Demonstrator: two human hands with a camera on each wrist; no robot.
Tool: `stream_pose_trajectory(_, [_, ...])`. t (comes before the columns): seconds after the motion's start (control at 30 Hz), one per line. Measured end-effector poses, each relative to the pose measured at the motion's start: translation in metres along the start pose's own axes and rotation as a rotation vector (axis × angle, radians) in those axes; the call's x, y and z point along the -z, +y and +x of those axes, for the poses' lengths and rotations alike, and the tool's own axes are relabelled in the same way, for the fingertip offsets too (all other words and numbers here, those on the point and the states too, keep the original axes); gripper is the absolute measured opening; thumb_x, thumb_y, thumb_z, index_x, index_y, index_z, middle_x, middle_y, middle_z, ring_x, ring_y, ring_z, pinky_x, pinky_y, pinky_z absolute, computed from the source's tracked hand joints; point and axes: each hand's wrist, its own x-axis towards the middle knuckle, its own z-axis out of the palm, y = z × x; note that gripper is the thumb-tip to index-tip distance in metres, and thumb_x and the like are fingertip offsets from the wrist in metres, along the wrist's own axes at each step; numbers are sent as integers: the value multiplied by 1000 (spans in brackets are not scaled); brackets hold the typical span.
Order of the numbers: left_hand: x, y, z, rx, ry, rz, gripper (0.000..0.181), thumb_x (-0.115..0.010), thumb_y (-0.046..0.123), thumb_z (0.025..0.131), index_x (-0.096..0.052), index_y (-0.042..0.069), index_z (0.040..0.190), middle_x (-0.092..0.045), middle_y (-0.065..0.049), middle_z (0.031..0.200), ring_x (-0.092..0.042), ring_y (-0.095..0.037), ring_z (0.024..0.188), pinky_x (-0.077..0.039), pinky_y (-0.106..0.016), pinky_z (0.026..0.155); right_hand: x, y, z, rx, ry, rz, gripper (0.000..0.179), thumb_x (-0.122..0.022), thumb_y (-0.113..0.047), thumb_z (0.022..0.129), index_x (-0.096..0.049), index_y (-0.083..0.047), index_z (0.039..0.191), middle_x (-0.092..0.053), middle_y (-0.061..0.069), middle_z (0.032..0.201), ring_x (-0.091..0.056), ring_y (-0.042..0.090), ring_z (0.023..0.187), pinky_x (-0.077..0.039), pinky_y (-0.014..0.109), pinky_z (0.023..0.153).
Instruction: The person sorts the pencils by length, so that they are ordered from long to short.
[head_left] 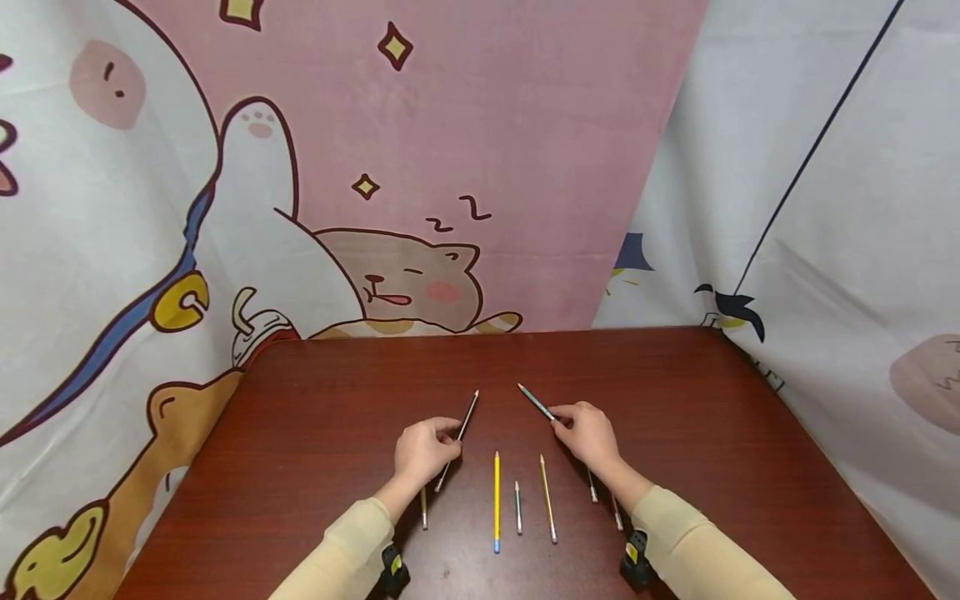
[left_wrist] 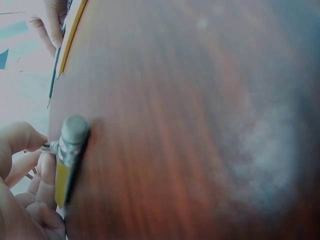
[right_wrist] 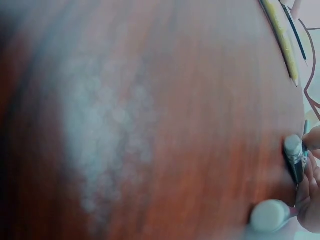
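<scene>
My left hand (head_left: 427,454) pinches a dark pencil (head_left: 470,408) between thumb and fingers, its sharpened tip toward the far side of the table. Below that hand lies a yellow pencil (head_left: 424,510), partly covered by the wrist; its eraser end (left_wrist: 75,130) looms close in the left wrist view. On the other side, my right hand (head_left: 588,435) pinches a teal pencil (head_left: 536,402) near its rear end, the tip slanting away to the left. Two more pencils lie mostly hidden under the right hand and forearm, a dark one (head_left: 592,487) and a reddish one (head_left: 618,514).
Between the forearms, a long yellow pencil (head_left: 497,500), a short teal pencil (head_left: 517,508) and a tan-yellow pencil (head_left: 548,500) lie roughly parallel on the dark red wooden table (head_left: 337,383). A cartoon-printed cloth (head_left: 540,167) hangs behind the table's far edge.
</scene>
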Motion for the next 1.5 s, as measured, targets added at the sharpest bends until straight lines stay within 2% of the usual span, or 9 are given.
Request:
stream_pose_trajectory(0.33, [2, -1, 2, 11, 22, -52, 32, -75, 15, 73, -77, 17, 105, -67, 14, 68, -62, -5, 65, -45, -29, 60, 2, 3, 3, -32, -11, 69, 23, -76, -9, 82, -78, -10, 105, -64, 1, 78, -62, 17, 69, -48, 37, 63])
stream_pose_trajectory(0.53, [6, -2, 8, 24, 58, -76, 33, -74, 13, 73, -77, 17, 106, -68, 13, 68, -63, -6, 65, -45, -30, 60, 8, 2, 11, -134, -56, 201, 24, -72, -9, 86, -76, -8, 110, -71, 3, 83, -62, 14, 66, -47, 32, 60])
stream_pose_trajectory(0.7, [8, -4, 14, 50, 79, -72, 34, -74, 14, 73, -77, 17, 106, -67, 14, 68, -62, -6, 65, -45, -31, 61, 11, -7, 18, -172, -65, 245, 25, -71, -10, 88, -75, -7, 112, -72, 3, 86, -63, 14, 70, -48, 32, 63])
stream_pose_trajectory(0.83, [10, -5, 19, 74, 91, -70, 35, -73, 14, 72, -78, 17, 106, -67, 14, 68, -62, -6, 65, -45, -32, 61, 9, -22, 22, -183, -82, 306, 26, -69, -10, 89, -74, -6, 114, -69, 1, 81, -59, 12, 61, -46, 30, 56])
stream_pose_trajectory(0.93, [11, -6, 23, 83, 104, -73, 36, -71, 14, 71, -78, 17, 106, -67, 13, 69, -62, -8, 65, -45, -32, 60, 4, -37, 25, -187, -95, 361, 26, -68, -8, 90, -74, -5, 115, -66, 1, 77, -55, 11, 53, -44, 28, 51])
stream_pose_trajectory(1.13, [12, -11, 31, 108, 125, -62, 36, -70, 15, 71, -78, 17, 106, -71, 8, 74, -65, -14, 70, -46, -35, 61, -16, -60, 30, -177, -79, 422, 24, -69, -6, 88, -74, -2, 110, -65, -1, 71, -55, 8, 48, -46, 26, 50])
stream_pose_trajectory(1.37, [12, -21, 40, 129, 116, -46, 36, -70, 16, 72, -78, 16, 107, -72, 8, 76, -66, -15, 74, -47, -36, 63, -37, -81, 34, -239, -83, 402, 23, -68, -10, 88, -75, -4, 109, -69, 0, 76, -58, 8, 53, -48, 27, 56])
stream_pose_trajectory(1.5, [12, -23, 44, 143, 110, -37, 36, -69, 16, 73, -78, 16, 108, -71, 9, 76, -66, -14, 74, -48, -35, 63, -47, -91, 38, -258, -75, 366, 24, -68, -12, 88, -75, -7, 110, -71, 0, 80, -59, 8, 61, -47, 28, 61])
